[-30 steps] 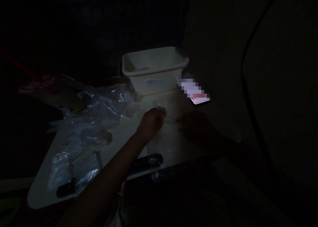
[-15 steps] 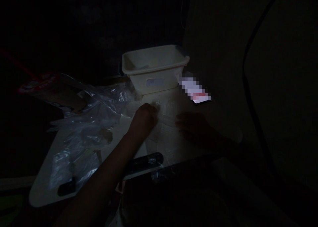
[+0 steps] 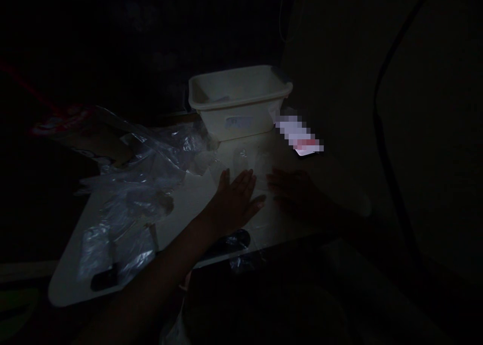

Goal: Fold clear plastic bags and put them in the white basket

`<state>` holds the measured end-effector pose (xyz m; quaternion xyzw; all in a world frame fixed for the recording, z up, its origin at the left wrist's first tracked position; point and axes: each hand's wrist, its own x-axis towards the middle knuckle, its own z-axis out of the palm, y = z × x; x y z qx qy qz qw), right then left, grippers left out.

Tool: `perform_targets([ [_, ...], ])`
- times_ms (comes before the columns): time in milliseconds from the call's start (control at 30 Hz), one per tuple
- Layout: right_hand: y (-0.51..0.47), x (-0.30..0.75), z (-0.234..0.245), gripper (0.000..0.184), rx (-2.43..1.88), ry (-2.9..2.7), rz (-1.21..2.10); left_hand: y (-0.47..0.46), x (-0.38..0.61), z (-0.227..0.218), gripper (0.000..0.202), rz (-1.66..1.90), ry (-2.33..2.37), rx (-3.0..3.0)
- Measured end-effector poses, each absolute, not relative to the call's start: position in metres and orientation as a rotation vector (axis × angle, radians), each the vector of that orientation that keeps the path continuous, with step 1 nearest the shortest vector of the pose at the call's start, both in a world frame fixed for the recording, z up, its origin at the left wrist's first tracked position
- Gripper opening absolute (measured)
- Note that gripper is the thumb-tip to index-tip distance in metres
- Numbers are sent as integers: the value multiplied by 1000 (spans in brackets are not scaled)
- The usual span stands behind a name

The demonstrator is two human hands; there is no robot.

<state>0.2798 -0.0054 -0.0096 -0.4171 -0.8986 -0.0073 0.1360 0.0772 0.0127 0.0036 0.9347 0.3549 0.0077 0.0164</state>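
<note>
The scene is very dark. My left hand (image 3: 236, 196) lies flat on the white table (image 3: 188, 204) with fingers stretched out, pressing on a thin clear plastic sheet (image 3: 251, 159). My right hand (image 3: 292, 189) rests in shadow just to its right, on the same sheet; its fingers look laid flat but are hard to make out. A cream plastic tub (image 3: 237, 103) stands right behind both hands.
Crumpled clear plastic bags (image 3: 139, 184) cover the table's left half. A lit phone (image 3: 302, 139) lies at the right of the tub. A dark long object (image 3: 230, 242) sits near the front edge, another dark item (image 3: 103, 279) at the front left. A dark cable (image 3: 381, 134) hangs on the right.
My left hand has opened from a closed pinch at the plastic to a flat palm, and slid slightly toward me. The right hand stayed nearly in place.
</note>
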Motion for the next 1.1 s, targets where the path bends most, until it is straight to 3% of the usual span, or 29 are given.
perform_targets([
  [1100, -20, 296, -10, 25, -1040, -2624, -50, 13, 77, 3, 58, -47, 1119, 2944],
])
